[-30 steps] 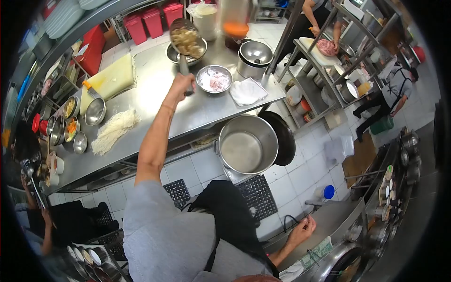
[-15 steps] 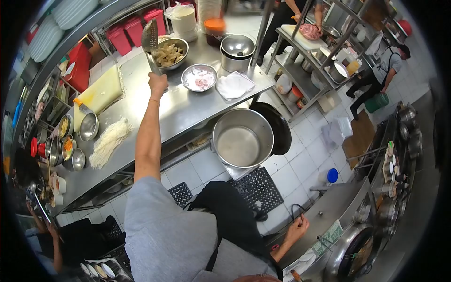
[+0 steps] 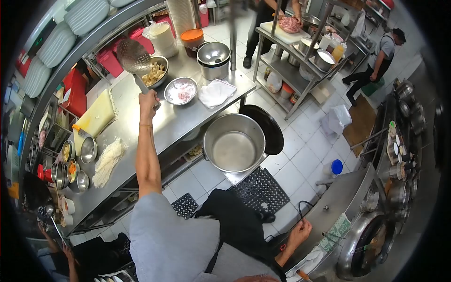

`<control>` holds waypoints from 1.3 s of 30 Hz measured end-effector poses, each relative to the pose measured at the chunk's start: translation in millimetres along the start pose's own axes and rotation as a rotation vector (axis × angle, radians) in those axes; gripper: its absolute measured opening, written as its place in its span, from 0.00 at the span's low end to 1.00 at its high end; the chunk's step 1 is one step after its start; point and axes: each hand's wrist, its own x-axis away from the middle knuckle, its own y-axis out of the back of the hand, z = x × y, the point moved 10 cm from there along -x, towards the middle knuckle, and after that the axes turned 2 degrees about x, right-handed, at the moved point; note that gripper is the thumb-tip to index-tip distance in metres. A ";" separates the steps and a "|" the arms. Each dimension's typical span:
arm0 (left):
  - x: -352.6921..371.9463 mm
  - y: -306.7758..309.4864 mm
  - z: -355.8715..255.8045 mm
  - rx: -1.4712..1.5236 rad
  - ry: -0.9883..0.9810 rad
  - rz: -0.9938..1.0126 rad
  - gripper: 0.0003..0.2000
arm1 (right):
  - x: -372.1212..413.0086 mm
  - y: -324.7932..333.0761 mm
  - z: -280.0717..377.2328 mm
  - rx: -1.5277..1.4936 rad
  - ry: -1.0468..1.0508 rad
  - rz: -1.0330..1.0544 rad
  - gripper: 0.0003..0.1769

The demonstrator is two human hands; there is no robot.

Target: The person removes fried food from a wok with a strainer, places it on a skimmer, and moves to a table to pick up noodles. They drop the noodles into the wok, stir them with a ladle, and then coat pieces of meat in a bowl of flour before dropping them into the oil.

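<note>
My left hand (image 3: 148,102) is closed round the handle of a large perforated skimmer (image 3: 133,57), whose round head hangs beside a metal bowl of pale food pieces (image 3: 154,73). Just right of this hand, a bowl with white powder and pinkish bits (image 3: 180,90) stands on the steel counter (image 3: 171,124). At the lower right, my right hand (image 3: 300,231) has its fingers curled by the steel stove edge, near a thin dark loop (image 3: 303,207). Whether they grip the loop is unclear.
A big empty pot (image 3: 234,144) stands below the counter edge. Noodles (image 3: 109,162), small bowls and a yellow cutting board (image 3: 95,116) lie left. A wok (image 3: 369,249) sits lower right. One person (image 3: 383,56) is far right; another person's hands touch meat (image 3: 290,25); a co-worker is lower left.
The skimmer and my left hand have moved left and turned, with the skimmer head now broadside. The view has shifted. The far-right person has moved slightly.
</note>
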 end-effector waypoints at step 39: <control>728.9 -530.0 49.0 -0.182 1.013 1.877 0.14 | -87.6 306.7 -157.5 0.271 -0.700 -0.606 0.38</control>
